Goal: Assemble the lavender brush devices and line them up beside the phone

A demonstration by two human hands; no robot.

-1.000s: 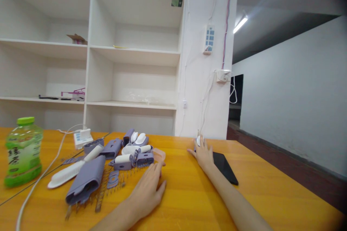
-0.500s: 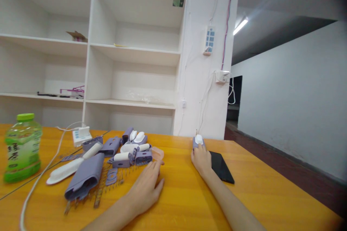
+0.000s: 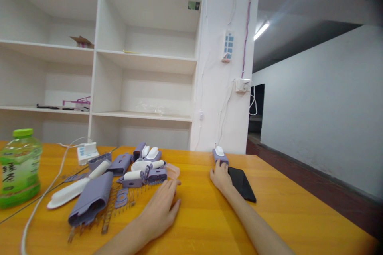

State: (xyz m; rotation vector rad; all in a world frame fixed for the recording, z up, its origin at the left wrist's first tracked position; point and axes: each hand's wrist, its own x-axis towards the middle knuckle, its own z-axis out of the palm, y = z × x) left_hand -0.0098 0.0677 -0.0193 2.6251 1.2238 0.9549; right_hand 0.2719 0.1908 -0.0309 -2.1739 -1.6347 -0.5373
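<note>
My left hand [image 3: 160,210] lies on the table with its fingers stretched out and nothing in it. Just beyond its fingertips is a small clear pinkish plastic tray [image 3: 172,171]. Several purple and white plastic parts lie to its left, among them a large hollow purple shell [image 3: 92,199] and a long white piece [image 3: 68,193]. A flat purple plate [image 3: 121,198] lies among small springs and metal bits. My right hand [image 3: 221,177] rests with fingers extended at the near end of a purple part with a white top [image 3: 220,152]; its fingertips seem to touch it.
A black phone-like slab [image 3: 242,184] lies right of my right hand. At the left stand a green-capped bottle [image 3: 21,171] and a white power strip [image 3: 87,152] with a white cable [image 3: 44,195]. White shelving [image 3: 143,57] rises behind the orange table [image 3: 203,215].
My right hand has drawn back slightly from the white top of the purple part to its near end. The view has shifted a little; my left hand stays in place.
</note>
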